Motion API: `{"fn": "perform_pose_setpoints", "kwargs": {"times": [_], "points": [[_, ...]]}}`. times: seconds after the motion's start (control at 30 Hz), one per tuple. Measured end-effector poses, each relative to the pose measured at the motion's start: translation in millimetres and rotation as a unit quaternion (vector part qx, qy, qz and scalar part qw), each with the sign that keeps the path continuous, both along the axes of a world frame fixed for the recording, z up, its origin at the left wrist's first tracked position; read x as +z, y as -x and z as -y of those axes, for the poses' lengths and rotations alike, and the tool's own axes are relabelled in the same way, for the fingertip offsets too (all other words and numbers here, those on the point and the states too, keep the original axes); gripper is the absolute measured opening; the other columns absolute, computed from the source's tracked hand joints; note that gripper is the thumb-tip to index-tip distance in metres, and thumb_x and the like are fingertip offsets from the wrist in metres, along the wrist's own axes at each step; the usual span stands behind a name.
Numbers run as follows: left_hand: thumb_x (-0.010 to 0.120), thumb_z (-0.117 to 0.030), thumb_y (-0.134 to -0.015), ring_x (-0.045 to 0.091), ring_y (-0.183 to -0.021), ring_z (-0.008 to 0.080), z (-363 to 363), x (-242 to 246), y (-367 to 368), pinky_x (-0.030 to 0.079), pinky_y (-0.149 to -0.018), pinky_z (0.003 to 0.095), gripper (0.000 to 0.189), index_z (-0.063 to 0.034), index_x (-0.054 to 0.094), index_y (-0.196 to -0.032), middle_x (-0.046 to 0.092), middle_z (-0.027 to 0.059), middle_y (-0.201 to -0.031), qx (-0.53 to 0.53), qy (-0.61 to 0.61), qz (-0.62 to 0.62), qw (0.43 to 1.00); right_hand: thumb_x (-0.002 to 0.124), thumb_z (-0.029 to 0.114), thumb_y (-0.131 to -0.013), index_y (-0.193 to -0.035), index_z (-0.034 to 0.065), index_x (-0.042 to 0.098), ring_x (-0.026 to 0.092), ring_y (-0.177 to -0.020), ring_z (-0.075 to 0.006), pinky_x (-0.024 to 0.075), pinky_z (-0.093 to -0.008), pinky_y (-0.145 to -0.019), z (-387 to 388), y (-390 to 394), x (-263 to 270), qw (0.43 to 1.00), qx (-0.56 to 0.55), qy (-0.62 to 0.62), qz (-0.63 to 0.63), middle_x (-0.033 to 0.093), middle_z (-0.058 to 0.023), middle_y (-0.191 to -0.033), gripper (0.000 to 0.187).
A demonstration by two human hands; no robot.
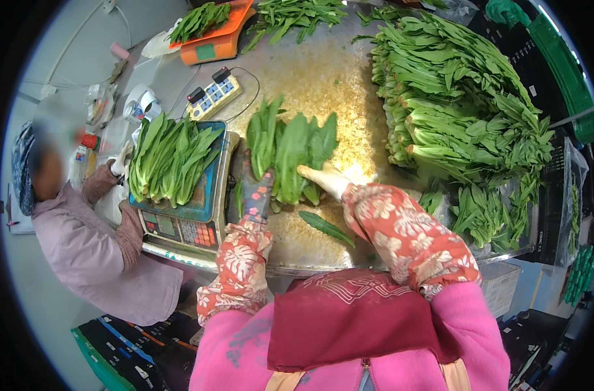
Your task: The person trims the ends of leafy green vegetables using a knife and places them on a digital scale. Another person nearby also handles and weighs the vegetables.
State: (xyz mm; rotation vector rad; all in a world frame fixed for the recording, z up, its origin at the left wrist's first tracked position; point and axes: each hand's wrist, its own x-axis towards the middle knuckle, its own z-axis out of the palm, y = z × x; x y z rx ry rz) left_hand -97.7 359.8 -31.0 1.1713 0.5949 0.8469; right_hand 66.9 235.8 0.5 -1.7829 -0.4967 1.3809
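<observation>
Bunched green leafy vegetables [297, 151] stand between my two hands at the middle of the metal table. My right hand [328, 180], in a pale glove, rests against their right side, thumb over the leaves. The leaves mostly hide my left hand [258, 188], which is at their lower left in a dark flowered covering. One loose leaf [327, 228] lies on the table below them. To the left, a digital scale [210, 198] carries a pile of leafy vegetables [172, 161]. A large stack of the same greens [453, 107] lies on the right.
A power strip [215, 97] with cables lies beyond the scale. Farther back, an orange scale [211, 46] holds greens. A co-worker [92, 244] stands at the left, gloved hand beside the scale. Smaller greens [487, 215] lie near the right front edge. Black crates [551, 210] stand beyond.
</observation>
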Motion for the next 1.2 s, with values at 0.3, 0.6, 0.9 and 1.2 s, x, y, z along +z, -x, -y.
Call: {"fn": "perform_pose_setpoints", "kwargs": {"times": [0.3,0.6,0.9,1.2], "points": [[0.060,0.004,-0.079,0.051,-0.111,0.0206,-2,9,3,0.044,-0.092,0.0303,0.071,-0.0065,0.029,-0.143,0.048,0.0105,-0.129,0.130,-0.039,-0.049,0.989,0.060,0.069,-0.071,-0.124,-0.0042,0.052,0.061,-0.101,-0.0274,0.0510,-0.0362,-0.078,10,-4,19,0.998,0.047,0.043,-0.001,0.060,-0.0208,-0.115,0.091],[0.070,-0.026,-0.080,0.038,-0.128,0.0278,8,40,22,0.035,-0.105,0.0380,0.082,-0.0053,0.022,-0.143,0.032,0.0140,-0.143,0.156,-0.324,0.090,0.929,0.059,0.041,-0.087,-0.115,0.0042,0.059,0.062,-0.089,-0.0260,0.0500,-0.0354,-0.078,86,34,5,0.955,0.099,-0.088,0.266,0.062,-0.0152,-0.099,0.046],[0.076,-0.019,-0.068,0.041,-0.126,0.0282,122,81,13,0.040,-0.102,0.0350,0.092,-0.0099,0.025,-0.144,0.031,0.0142,-0.143,-0.199,-0.065,0.114,0.971,0.053,0.032,-0.089,-0.087,0.0081,0.066,0.060,-0.087,-0.0315,0.0462,-0.0415,-0.077,160,32,1,0.864,0.454,0.026,0.218,0.064,-0.0103,-0.095,0.027],[0.065,-0.031,-0.078,0.040,-0.126,0.0354,133,69,-19,0.028,-0.108,0.0485,0.057,-0.0148,0.049,-0.130,0.042,0.0112,-0.138,-0.105,-0.590,-0.278,0.751,0.053,0.031,-0.090,-0.101,0.0097,0.065,0.062,-0.092,-0.0299,0.0470,-0.0382,-0.081,224,23,49,0.904,0.393,0.037,0.165,0.066,-0.0131,-0.097,0.027]]}}
